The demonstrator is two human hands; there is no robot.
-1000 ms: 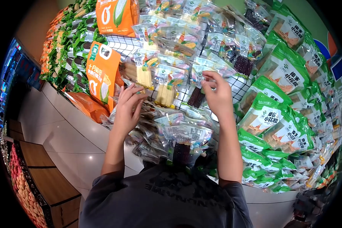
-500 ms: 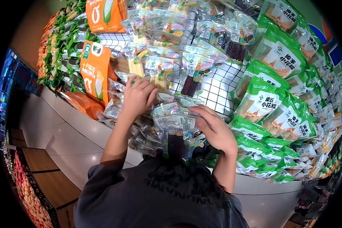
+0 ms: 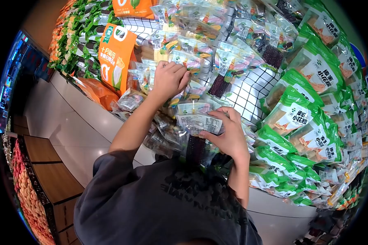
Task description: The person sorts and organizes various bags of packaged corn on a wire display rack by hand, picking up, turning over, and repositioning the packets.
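Note:
My right hand [image 3: 228, 131] has its thumb on the front of a clear bag of dark purple corn [image 3: 196, 148], with its fingers bent over the top right edge. The bag's printed label faces up, close to my chest. Farther out to the left, my left hand [image 3: 170, 80] is curled over a clear printed bag of pale yellow corn [image 3: 186, 59]; its fingertips are partly hidden. Just beyond my right hand lies another bag of purple corn [image 3: 219, 85].
Orange corn bags [image 3: 117, 57] stand at the left. Green-topped bags [image 3: 292, 114] are piled along the right. A white checked cloth [image 3: 249, 92] shows between the piles. Below left are wooden crates [image 3: 53, 177] and the pale floor [image 3: 79, 134].
The view has shifted, so the display sits further right and higher. My right hand has brought its thumb onto the purple corn bag. My left hand's fingers have curled in more.

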